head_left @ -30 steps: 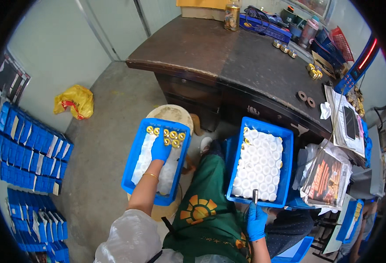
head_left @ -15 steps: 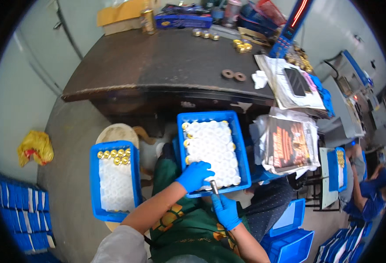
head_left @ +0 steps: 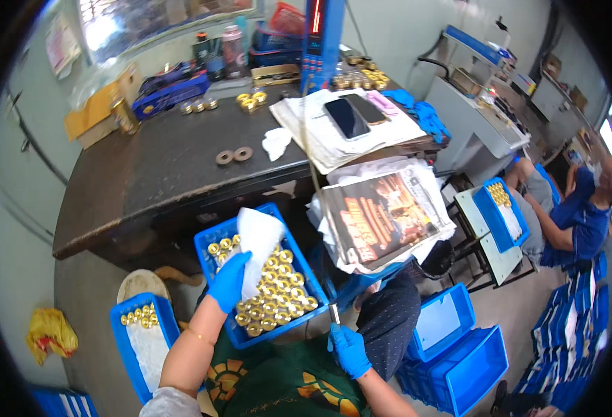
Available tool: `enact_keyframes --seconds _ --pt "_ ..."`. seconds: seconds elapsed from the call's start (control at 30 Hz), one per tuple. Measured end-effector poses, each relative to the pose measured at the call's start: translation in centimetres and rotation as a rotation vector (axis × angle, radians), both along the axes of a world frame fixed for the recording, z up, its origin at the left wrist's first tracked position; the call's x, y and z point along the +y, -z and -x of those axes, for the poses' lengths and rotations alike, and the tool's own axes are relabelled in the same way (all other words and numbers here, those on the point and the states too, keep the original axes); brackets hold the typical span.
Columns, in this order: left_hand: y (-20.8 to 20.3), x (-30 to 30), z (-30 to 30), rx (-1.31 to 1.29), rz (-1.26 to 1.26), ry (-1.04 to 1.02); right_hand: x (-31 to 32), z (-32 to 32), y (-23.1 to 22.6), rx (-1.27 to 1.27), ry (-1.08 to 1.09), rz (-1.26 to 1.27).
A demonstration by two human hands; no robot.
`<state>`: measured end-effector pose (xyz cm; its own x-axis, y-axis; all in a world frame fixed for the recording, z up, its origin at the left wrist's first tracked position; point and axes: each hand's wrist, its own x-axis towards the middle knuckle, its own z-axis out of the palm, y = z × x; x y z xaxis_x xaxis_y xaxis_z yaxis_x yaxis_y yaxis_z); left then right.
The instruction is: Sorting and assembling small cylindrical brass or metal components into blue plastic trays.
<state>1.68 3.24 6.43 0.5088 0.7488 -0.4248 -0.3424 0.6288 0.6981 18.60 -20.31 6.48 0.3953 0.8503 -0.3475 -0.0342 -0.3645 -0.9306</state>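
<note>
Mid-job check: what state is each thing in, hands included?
Left hand: gloved, gripping white sheet
White sheet: held up, bent
Right hand: gloved, closed around metal tool
Middle tray: open, holding gold parts
Left tray: open, gold parts at far end
Phone: screen dark
Upright device: red strip lit
Yellow bag: crumpled

You have room over the nearest gold parts (head_left: 271, 309) in the bin (head_left: 302, 258); the white sheet (head_left: 260, 233) in your left grip (head_left: 229, 281) screens the far middle, and papers (head_left: 389, 215) crowd the right side.

Two brown rings (head_left: 237, 155) sit by the desk's (head_left: 153, 167) front edge; two phones (head_left: 347, 119); one white sheet (head_left: 259, 236); two gloved hands (head_left: 229, 283).
</note>
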Motion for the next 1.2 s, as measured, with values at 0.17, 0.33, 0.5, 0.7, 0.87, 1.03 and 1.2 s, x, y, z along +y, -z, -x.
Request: enact_keyframes --seconds 0.17,0.33,0.5,0.7,0.87,1.03,1.2 --pt "-8.0 -3.8 -11.8 0.274 -0.451 0.121 0.0 -2.5 0.0 0.257 0.173 0.028" --pt "-7.5 -4.8 -26.2 0.27 -0.522 0.402 -1.0 -3.8 -0.3 0.271 0.232 -0.074" --pt "5.5 1.2 -31.2 0.349 -0.439 0.336 -0.7 -3.0 -1.2 0.387 0.205 -0.049" --pt "1.1 -2.3 -32.6 0.266 -0.692 0.338 -1.5 -4.7 -1.1 0.373 0.258 -0.018" --pt "-0.9 -2.0 -28.8 0.123 -0.691 0.245 -0.1 -3.8 -1.6 0.394 0.222 -0.036" --pt "-8.9 -2.8 -14.7 0.124 -1.044 0.382 -0.1 -2.7 -2.8 0.314 0.159 -0.041" --pt "-3.2 0.5 3.0 1.243 -1.308 0.337 0.5 -0.2 -1.6 0.313 0.132 -0.061"
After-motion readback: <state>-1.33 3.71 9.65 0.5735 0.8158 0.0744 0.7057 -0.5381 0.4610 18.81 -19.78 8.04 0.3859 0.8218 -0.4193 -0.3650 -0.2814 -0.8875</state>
